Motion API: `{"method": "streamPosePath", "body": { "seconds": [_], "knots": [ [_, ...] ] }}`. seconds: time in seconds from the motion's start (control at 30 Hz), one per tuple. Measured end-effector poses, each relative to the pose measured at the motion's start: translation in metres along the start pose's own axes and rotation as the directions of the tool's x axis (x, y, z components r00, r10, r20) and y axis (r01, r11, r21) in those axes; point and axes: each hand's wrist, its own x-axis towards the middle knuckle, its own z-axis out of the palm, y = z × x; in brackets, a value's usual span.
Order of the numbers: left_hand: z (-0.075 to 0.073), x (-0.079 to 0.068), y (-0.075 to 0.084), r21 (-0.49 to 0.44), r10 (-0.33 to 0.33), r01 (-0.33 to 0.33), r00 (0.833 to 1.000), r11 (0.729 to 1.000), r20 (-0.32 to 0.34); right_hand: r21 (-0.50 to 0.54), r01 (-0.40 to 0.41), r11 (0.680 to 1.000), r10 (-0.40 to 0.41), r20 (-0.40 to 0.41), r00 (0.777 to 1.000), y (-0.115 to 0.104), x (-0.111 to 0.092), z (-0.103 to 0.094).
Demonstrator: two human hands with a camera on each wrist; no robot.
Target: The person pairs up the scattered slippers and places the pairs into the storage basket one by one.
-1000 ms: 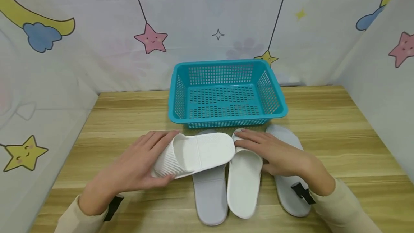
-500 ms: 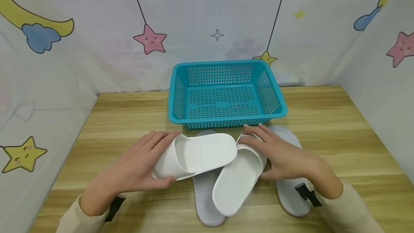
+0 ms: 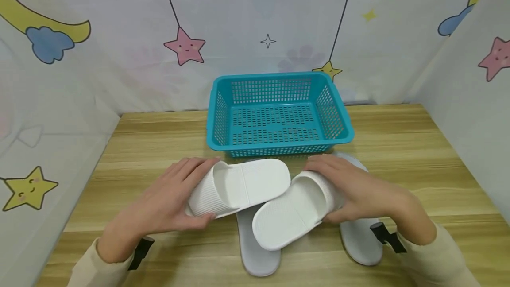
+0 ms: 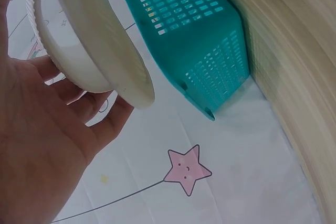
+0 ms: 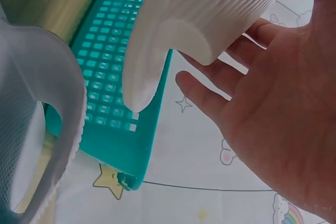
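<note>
My left hand (image 3: pixel 171 198) grips a white slide slipper (image 3: pixel 264 180) round its ribbed strap end, the heel pointing right. In the left wrist view this slipper (image 4: pixel 100 40) is up off the table, between fingers and thumb. A second white slipper (image 3: pixel 284 223) is held by my right hand (image 3: pixel 362 187) at its strap end, its heel pointing down and left. The heel of the first overlaps the second in the head view. Below them lies one grey slipper (image 3: pixel 259 260), partly covered. Another grey slipper (image 3: pixel 361 242) lies under my right hand and wrist.
A teal plastic basket (image 3: pixel 279 149) with perforated sides stands behind the slippers, with nothing inside. The wooden table (image 3: pixel 159 129) is bounded by a patterned cloth (image 3: pixel 135 70) at the back and sides.
My right hand has gripped the second white slipper, lifted it and turned it, its heel swinging left over the grey slipper. My left hand keeps its hold almost unmoved.
</note>
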Motion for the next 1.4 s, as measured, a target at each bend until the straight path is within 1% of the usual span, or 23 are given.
{"method": "streamPosePath", "body": {
  "seconds": [0.23,0.47,0.67,0.9,1.0,1.13,1.27,1.4],
  "knots": [
    [-0.001,-0.002,-0.002,-0.006,-0.024,0.024,1.0,1.0,-0.005,-0.012,0.012,1.0,-0.013,-0.029,1.0,-0.001,-0.001,-0.007],
    [-0.002,-0.003,-0.003,-0.011,-0.028,0.028,1.0,1.0,-0.011,-0.018,-0.01,1.0,0.01,0.001,1.0,-0.007,-0.006,-0.014],
    [-0.001,-0.004,-0.004,-0.002,-0.017,0.017,0.999,1.0,-0.03,0.002,0.004,1.0,-0.004,-0.003,1.0,-0.011,-0.008,-0.021],
    [0.001,-0.005,-0.003,-0.007,-0.011,0.011,1.0,1.0,-0.003,0.012,-0.01,1.0,0.011,-0.017,1.0,-0.013,-0.007,-0.022],
    [0.001,-0.005,-0.003,-0.007,-0.01,0.01,1.0,1.0,-0.002,0.019,-0.01,1.0,0.011,-0.043,0.999,-0.012,-0.007,-0.021],
    [0.001,-0.003,-0.002,-0.006,-0.007,0.007,1.0,1.0,-0.007,-0.001,0.003,1.0,-0.003,-0.097,0.995,-0.011,-0.006,-0.023],
    [0.001,-0.002,0.0,-0.013,0.006,-0.006,1.0,1.0,-0.011,-0.031,-0.021,0.999,0.017,-0.133,0.991,-0.012,-0.005,-0.025],
    [0.0,0.0,0.002,-0.02,0.011,-0.01,1.0,1.0,0.006,-0.04,-0.046,0.998,0.04,-0.144,0.989,-0.013,-0.005,-0.024]
  ]
}}
